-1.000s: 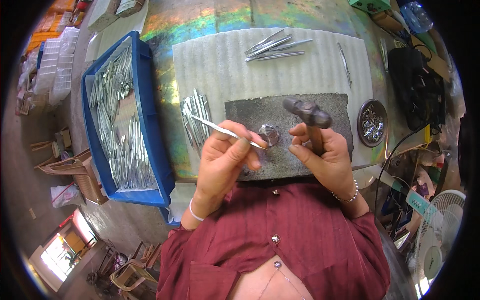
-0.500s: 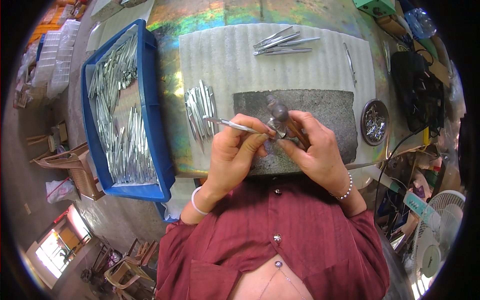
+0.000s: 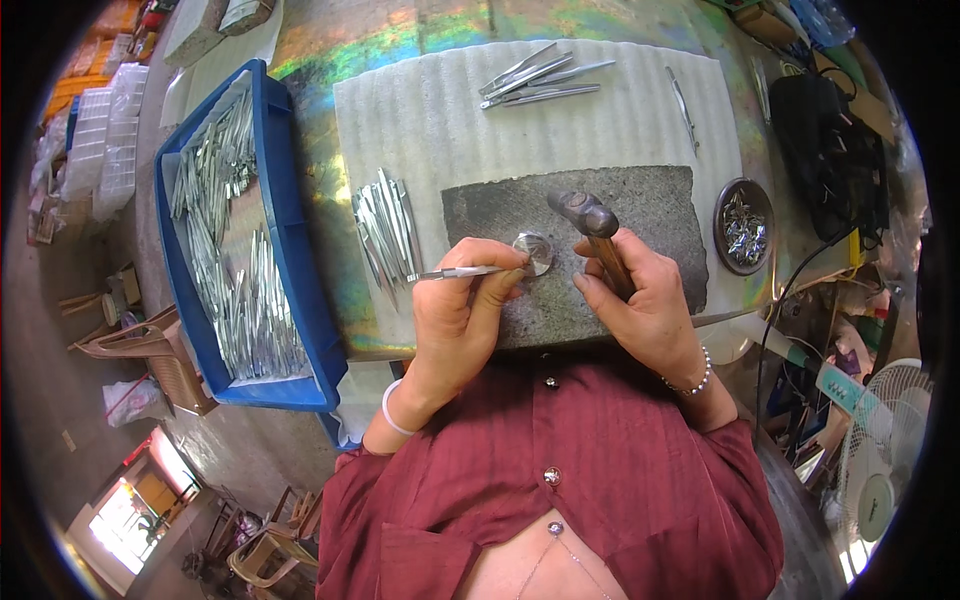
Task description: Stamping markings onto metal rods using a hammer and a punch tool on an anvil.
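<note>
My left hand [image 3: 462,310] pinches a slim metal tweezer piece [image 3: 455,272] and lays its tip on a small round steel anvil [image 3: 535,250]. The anvil sits on a dark grey stone slab [image 3: 650,210]. My right hand [image 3: 640,290] grips the wooden handle of a small hammer [image 3: 590,222], whose head hangs just right of the anvil. A fanned pile of the same metal pieces [image 3: 385,225] lies left of the slab on a ribbed white foam mat [image 3: 440,120].
A blue tray [image 3: 300,250] full of metal pieces stands at the left. Several finished pieces [image 3: 535,80] lie at the mat's far edge, one single piece [image 3: 682,100] to the right. A round dish of small parts [image 3: 745,225], a black bag [image 3: 830,150] and a fan [image 3: 880,470] are at the right.
The hammer has come back up and right off the anvil after being low on it half a second ago. My left hand still holds the metal piece on the anvil.
</note>
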Tool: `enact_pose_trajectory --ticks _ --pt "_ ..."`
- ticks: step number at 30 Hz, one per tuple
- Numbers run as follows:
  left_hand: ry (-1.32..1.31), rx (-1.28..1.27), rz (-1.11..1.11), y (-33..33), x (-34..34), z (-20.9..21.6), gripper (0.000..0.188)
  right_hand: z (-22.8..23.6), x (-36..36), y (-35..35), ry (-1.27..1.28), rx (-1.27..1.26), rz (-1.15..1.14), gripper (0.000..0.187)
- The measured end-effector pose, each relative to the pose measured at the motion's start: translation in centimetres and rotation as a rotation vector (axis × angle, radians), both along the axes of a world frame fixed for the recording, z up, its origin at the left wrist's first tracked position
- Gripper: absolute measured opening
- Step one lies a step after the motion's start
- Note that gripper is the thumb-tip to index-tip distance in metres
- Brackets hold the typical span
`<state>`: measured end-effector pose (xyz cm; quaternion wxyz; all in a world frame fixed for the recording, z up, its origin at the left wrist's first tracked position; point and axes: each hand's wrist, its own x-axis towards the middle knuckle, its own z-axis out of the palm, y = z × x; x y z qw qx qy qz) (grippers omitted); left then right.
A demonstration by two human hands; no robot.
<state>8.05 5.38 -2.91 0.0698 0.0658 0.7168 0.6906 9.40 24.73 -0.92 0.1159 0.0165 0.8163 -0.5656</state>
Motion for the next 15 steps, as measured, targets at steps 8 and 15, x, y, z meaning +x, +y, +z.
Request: enact_pose_trajectory --ticks 8,15 --pt "0.055 -0.091 -0.013 0.08 -0.07 0.01 0.006 -0.28 0.09 0.03 0.018 -0.038 -0.016 0.025" --pt "-0.095 -0.004 0.01 0.25 -0.41 0.92 0.007 -0.17 0.07 0.09 -0.009 -0.047 -0.026 0.025"
